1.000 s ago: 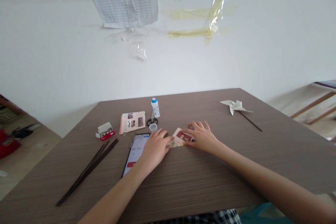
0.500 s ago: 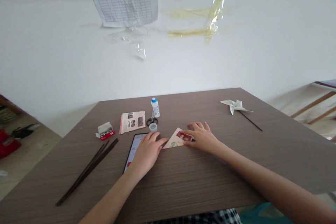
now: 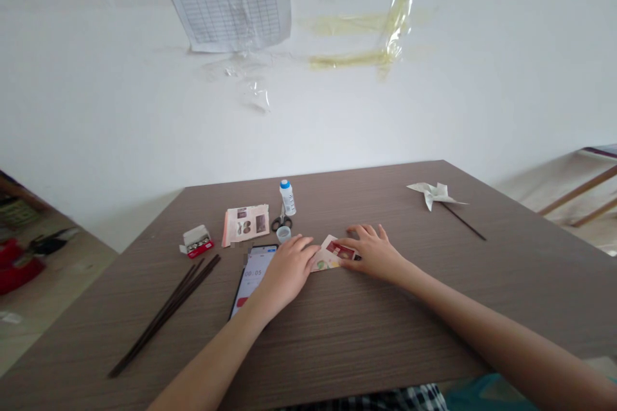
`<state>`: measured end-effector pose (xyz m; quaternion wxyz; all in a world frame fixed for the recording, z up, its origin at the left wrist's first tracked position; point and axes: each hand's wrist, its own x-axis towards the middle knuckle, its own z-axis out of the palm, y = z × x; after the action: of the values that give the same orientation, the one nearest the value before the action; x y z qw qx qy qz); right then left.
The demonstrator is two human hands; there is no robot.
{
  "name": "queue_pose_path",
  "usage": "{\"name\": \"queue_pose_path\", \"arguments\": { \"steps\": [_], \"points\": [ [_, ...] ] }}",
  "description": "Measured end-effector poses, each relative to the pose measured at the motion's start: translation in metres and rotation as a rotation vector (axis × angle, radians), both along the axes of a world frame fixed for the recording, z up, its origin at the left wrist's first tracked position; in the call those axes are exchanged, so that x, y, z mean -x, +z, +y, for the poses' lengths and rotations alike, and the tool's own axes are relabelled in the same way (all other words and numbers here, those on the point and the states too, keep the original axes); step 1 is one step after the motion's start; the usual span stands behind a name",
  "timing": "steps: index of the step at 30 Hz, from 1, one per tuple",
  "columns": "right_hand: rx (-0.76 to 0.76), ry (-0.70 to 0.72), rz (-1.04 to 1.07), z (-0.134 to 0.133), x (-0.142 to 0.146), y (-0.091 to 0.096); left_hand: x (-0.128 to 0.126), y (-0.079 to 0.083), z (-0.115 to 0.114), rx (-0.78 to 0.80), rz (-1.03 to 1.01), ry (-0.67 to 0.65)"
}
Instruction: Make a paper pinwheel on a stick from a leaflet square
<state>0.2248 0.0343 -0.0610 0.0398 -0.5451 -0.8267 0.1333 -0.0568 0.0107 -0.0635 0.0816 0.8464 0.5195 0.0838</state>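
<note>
A printed piece of paper folded into a triangle [image 3: 330, 255] lies flat on the table between my hands. My left hand [image 3: 290, 270] covers its left corner, thumb and fingers bent down onto it. On the right corner, my right hand [image 3: 373, 252] grips it between thumb and forefinger, the other fingers curled loosely. Under my left forearm is a phone [image 3: 251, 279] showing a timer, partly hidden. Just beyond the left hand stand a small clear cup [image 3: 284, 234], black-handled scissors [image 3: 281, 223] and a white bottle with a blue cap [image 3: 288, 198].
A stack of printed paper [image 3: 246, 225], an open red-and-white box of small metal pieces [image 3: 197, 242] and several dark sticks [image 3: 166, 314] lie left on the brown table [image 3: 385, 347]. A paper pinwheel on a stick [image 3: 436, 194] lies at the right. The wall [image 3: 347, 122] borders the far edge.
My left hand has slid right, farther over the paper's left corner, uncovering more of the phone. My right hand stays on the right corner. The view has shifted slightly.
</note>
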Motion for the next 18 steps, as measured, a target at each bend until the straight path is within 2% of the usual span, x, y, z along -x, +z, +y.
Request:
{"name": "queue_pose_path", "arguments": {
  "steps": [7, 12, 18],
  "points": [
    [0.002, -0.001, 0.007, -0.001, -0.001, 0.001, -0.024, 0.006, 0.032, 0.152, -0.009, -0.113],
    [0.005, 0.0, 0.01, 0.001, -0.002, -0.002, -0.013, 0.013, 0.041, 0.233, 0.003, -0.158],
    [0.015, -0.002, 0.021, 0.001, -0.002, -0.002, 0.002, 0.01, 0.039, 0.229, 0.031, -0.15]
  ]
}}
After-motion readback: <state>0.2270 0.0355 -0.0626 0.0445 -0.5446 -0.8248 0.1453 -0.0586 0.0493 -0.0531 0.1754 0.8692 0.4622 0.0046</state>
